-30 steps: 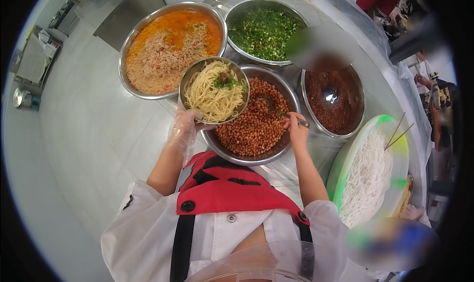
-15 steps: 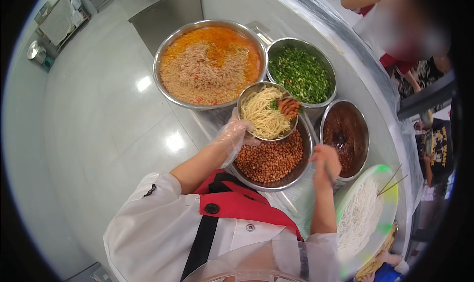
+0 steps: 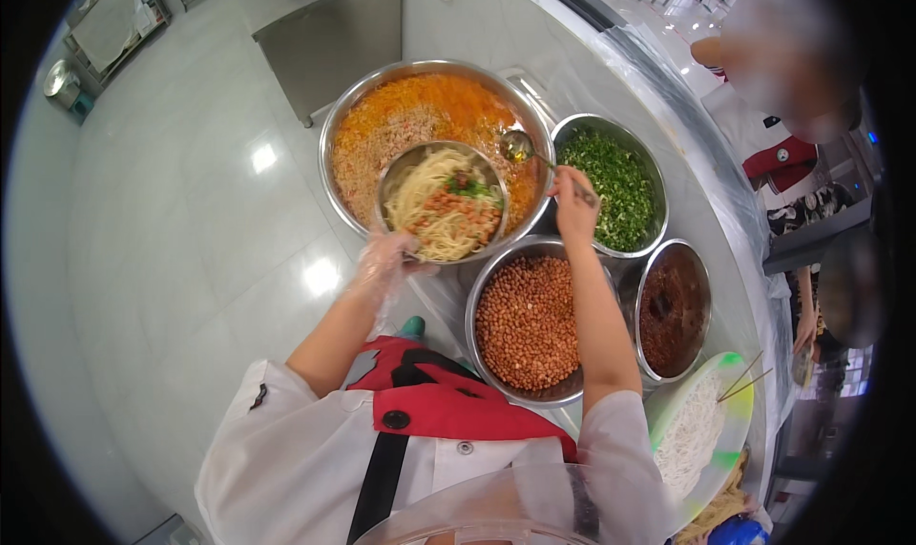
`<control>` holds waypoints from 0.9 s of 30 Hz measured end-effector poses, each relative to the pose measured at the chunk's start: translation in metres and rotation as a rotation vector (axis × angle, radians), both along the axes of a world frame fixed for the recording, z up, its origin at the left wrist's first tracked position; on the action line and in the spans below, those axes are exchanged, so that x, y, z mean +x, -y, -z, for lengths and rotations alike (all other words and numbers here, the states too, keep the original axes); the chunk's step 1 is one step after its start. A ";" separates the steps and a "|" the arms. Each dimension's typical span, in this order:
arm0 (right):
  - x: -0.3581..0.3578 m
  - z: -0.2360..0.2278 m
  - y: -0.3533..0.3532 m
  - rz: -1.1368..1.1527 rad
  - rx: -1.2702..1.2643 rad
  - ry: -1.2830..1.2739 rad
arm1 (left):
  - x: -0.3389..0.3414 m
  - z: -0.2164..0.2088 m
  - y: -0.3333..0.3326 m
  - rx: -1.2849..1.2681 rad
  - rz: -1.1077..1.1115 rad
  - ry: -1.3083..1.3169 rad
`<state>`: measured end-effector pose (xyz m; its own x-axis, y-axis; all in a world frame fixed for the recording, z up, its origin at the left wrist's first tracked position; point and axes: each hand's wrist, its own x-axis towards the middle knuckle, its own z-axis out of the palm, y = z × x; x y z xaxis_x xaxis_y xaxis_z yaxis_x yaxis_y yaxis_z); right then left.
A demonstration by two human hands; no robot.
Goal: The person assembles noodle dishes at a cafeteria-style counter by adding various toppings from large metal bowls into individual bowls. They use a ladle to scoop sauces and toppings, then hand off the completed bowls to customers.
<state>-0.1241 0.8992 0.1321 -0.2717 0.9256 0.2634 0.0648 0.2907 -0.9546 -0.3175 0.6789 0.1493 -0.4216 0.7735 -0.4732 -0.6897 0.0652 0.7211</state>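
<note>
My left hand [image 3: 384, 261], in a clear plastic glove, grips the near-left rim of a metal bowl [image 3: 386, 184]. Pale noodles [image 3: 429, 235] fill it, topped with peanuts [image 3: 456, 206], chopped greens [image 3: 469, 188] and a dark dab of sauce. The bowl is over the near part of a large steel basin [image 3: 327, 168] of minced topping [image 3: 367, 154] in orange oil [image 3: 429, 82]. Bare, my right hand [image 3: 574, 209] is closed round the handle of a metal ladle [image 3: 516, 146]. Its head is at the oil on the basin's right side; whether it dips in is unclear.
Close on the right stand a pot of chopped greens [image 3: 611, 182], a bowl of peanuts [image 3: 530, 325] and a pot of dark red sauce [image 3: 676, 321]. White noodles with sticks lie in a green-white basin [image 3: 735, 421]. A person [image 3: 782, 96] stands beyond the counter's plastic-covered edge.
The noodle bowl has moved left, from above the peanuts to over the large basin. Peanuts now lie spread on the noodles. My right hand has carried the ladle forward to the orange oil.
</note>
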 end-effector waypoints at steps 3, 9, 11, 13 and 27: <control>-0.029 0.038 -0.010 0.030 0.516 0.293 | -0.041 -0.009 0.009 0.016 -0.045 -0.139; -0.067 0.042 0.006 -0.014 -0.059 0.171 | -0.095 -0.014 0.011 -0.011 -0.102 -0.205; -0.066 0.036 -0.006 0.052 -0.170 0.083 | -0.104 -0.012 0.009 -0.002 -0.085 -0.187; -0.061 0.025 -0.019 0.093 -0.278 0.006 | -0.111 -0.007 0.006 0.010 -0.060 -0.165; -0.051 -0.095 0.060 -0.068 0.239 0.122 | -0.071 -0.024 -0.046 0.053 0.134 -0.103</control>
